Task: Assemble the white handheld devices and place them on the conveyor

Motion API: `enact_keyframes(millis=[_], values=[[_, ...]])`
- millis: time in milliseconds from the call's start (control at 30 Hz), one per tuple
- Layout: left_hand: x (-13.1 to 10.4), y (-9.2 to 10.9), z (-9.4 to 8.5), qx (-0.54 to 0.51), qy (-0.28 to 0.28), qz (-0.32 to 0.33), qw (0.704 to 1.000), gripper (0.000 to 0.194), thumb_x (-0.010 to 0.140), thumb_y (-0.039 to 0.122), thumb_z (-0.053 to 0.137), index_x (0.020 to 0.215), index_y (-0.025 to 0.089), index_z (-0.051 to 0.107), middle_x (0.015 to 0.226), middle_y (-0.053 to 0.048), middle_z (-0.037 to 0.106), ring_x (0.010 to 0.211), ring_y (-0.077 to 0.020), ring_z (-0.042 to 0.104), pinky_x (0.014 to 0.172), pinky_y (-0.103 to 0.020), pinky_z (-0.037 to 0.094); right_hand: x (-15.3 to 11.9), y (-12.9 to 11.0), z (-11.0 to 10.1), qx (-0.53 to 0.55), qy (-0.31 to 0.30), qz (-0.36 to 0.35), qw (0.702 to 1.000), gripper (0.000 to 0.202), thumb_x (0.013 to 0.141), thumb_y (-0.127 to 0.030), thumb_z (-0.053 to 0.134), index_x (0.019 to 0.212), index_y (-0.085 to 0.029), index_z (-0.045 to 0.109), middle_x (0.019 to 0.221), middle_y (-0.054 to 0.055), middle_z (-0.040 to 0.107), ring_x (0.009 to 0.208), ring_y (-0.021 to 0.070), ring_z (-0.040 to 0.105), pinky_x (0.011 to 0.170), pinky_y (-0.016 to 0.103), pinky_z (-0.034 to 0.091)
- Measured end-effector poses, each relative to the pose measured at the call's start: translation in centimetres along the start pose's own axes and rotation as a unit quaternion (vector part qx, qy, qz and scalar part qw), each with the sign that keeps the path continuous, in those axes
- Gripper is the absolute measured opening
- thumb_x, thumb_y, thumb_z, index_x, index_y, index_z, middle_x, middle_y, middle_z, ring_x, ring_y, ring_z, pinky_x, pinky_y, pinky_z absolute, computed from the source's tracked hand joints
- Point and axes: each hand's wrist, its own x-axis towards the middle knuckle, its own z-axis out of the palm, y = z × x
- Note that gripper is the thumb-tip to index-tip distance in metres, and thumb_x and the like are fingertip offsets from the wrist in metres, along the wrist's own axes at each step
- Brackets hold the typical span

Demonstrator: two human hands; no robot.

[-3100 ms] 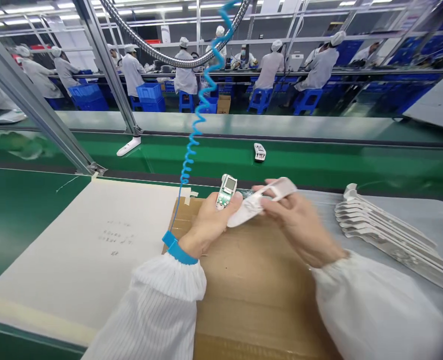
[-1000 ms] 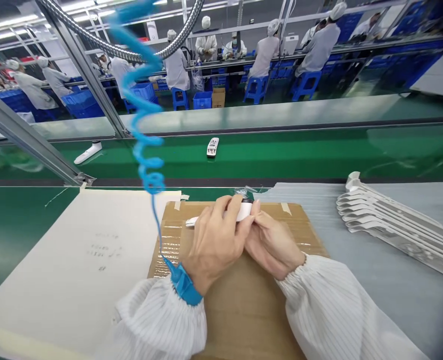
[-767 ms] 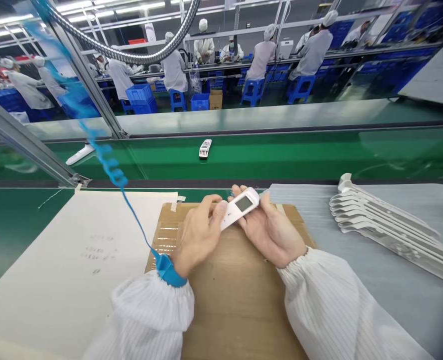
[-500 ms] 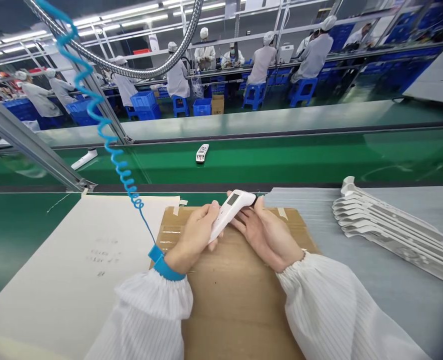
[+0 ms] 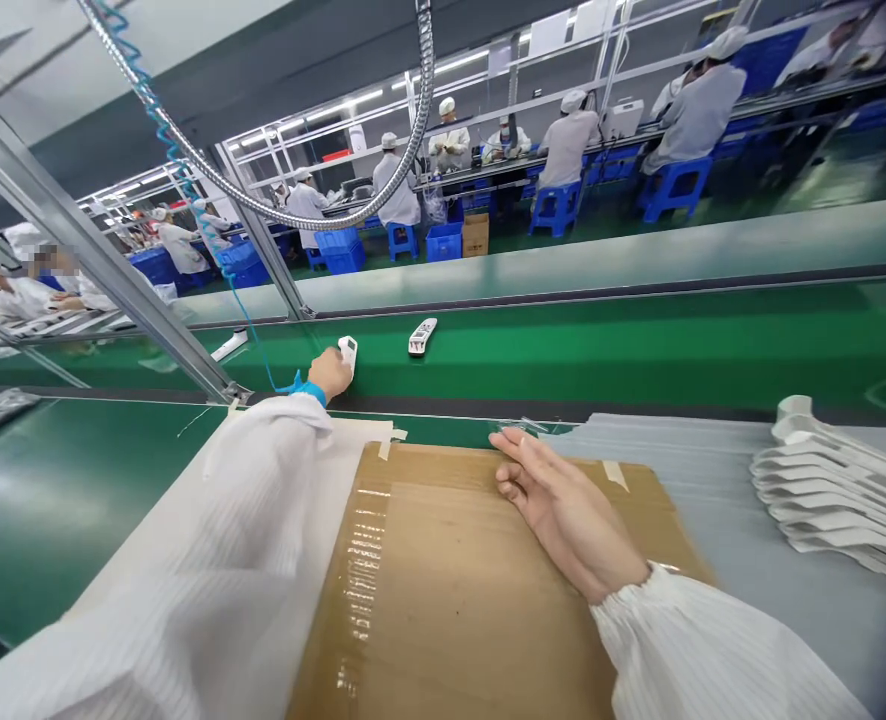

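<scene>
My left hand (image 5: 330, 374) reaches over the green conveyor belt (image 5: 563, 350), its fingers closed around a white handheld thermometer (image 5: 348, 352). Most of the thermometer's handle is hidden behind the hand. A blue wrist strap with a coiled cord circles that wrist. Over the cardboard sheet (image 5: 450, 600) my right hand (image 5: 555, 500) is held empty, fingers extended and apart from any object. Another white handheld device (image 5: 422, 337) lies on the belt to the right of my left hand. A further white piece (image 5: 231, 345) rests on the belt to the left.
At the right, a nested stack of white plastic shells (image 5: 825, 490) lies on grey foam sheeting (image 5: 702, 480). A metal post (image 5: 120, 260) slants down at the left. A flexible metal hose (image 5: 300, 217) hangs overhead. Co-workers sit beyond the belt and at far left.
My left hand has carried the thermometer from above the cardboard forward and left to the belt. My right hand has let go of it and stays over the cardboard. The view has shifted left.
</scene>
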Motion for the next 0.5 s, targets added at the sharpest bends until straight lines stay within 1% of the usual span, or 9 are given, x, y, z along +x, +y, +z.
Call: enact_keyframes(millis=[67,100,167,233,267,333,400,433,500], values=[[1.7,0.9,0.9,0.043,0.009,0.002,0.999,0.036,0.094,0.034,0.063,0.124,0.015,0.060,0.128,-0.011,0.059,0.113,-0.0250,0.060,0.096,-0.047,0.052,0.0,0.0,0.0,-0.003,0.003,0.005,1.000,0.036,0.073,-0.042,0.086,0.103,-0.024,0.075,0.124,0.006,0.069,0.076,0.0120,0.058,0.068,0.024,0.056],[2.4,1.6,1.8,0.057,0.008,0.004,0.998,0.037,0.094,0.035,0.063,0.125,0.015,0.060,0.132,-0.012,0.058,0.118,-0.0265,0.058,0.100,-0.050,0.050,0.1,0.1,0.0,-0.006,0.004,0.007,1.000,0.037,0.074,-0.043,0.085,0.104,-0.024,0.075,0.123,0.005,0.069,0.076,0.0119,0.058,0.069,0.024,0.056],[3.2,3.1,4.3,0.070,-0.007,0.019,0.997,0.039,0.094,0.038,0.063,0.125,0.015,0.061,0.134,-0.012,0.058,0.123,-0.0279,0.056,0.104,-0.052,0.046,0.2,0.3,-0.1,-0.009,0.006,0.009,1.000,0.038,0.074,-0.044,0.084,0.106,-0.025,0.075,0.122,0.005,0.069,0.076,0.0118,0.058,0.071,0.024,0.056],[3.6,4.6,7.4,0.065,-0.028,0.025,0.997,0.044,0.093,0.044,0.062,0.125,0.015,0.060,0.134,-0.014,0.061,0.125,-0.0285,0.056,0.105,-0.049,0.044,0.2,0.3,-0.1,-0.007,0.010,0.008,1.000,0.039,0.074,-0.045,0.085,0.106,-0.025,0.075,0.120,0.005,0.069,0.076,0.0115,0.057,0.071,0.025,0.055],[3.6,5.3,8.8,0.059,-0.032,0.019,0.998,0.047,0.092,0.048,0.061,0.124,0.014,0.061,0.134,-0.017,0.062,0.126,-0.0316,0.056,0.104,-0.046,0.044,0.2,0.3,-0.1,-0.006,0.011,0.010,1.000,0.039,0.073,-0.044,0.085,0.105,-0.025,0.075,0.118,0.005,0.069,0.075,0.0112,0.056,0.070,0.025,0.054],[3.2,6.2,11.2,0.045,-0.036,-0.003,0.998,0.047,0.091,0.051,0.058,0.115,0.010,0.064,0.131,-0.024,0.063,0.128,-0.0387,0.055,0.101,-0.047,0.043,0.2,0.2,-0.1,-0.004,0.010,0.014,1.000,0.037,0.072,-0.044,0.086,0.102,-0.024,0.075,0.114,0.004,0.069,0.073,0.0107,0.055,0.069,0.024,0.052],[2.5,6.6,12.4,0.026,-0.036,-0.019,0.999,0.043,0.090,0.049,0.057,0.102,0.009,0.066,0.125,-0.028,0.065,0.129,-0.0436,0.053,0.100,-0.050,0.042,0.2,0.1,-0.1,0.000,0.000,0.015,1.000,0.035,0.072,-0.042,0.086,0.099,-0.024,0.075,0.109,0.003,0.069,0.072,0.0104,0.055,0.068,0.025,0.051],[2.0,6.6,12.5,0.012,-0.036,-0.021,0.999,0.039,0.089,0.047,0.059,0.096,0.010,0.066,0.121,-0.029,0.066,0.128,-0.0444,0.053,0.098,-0.050,0.043,0.2,0.1,-0.2,0.002,-0.008,0.015,1.000,0.034,0.072,-0.041,0.086,0.098,-0.024,0.075,0.108,0.003,0.069,0.072,0.0104,0.055,0.068,0.025,0.050],[1.0,6.6,11.8,-0.023,-0.043,-0.014,0.999,0.029,0.084,0.041,0.066,0.086,0.012,0.065,0.107,-0.026,0.071,0.122,-0.0431,0.057,0.093,-0.047,0.046,0.3,0.2,-0.3,0.005,-0.028,0.011,1.000,0.030,0.074,-0.040,0.085,0.098,-0.024,0.074,0.107,0.003,0.069,0.072,0.0103,0.055,0.067,0.026,0.048]])
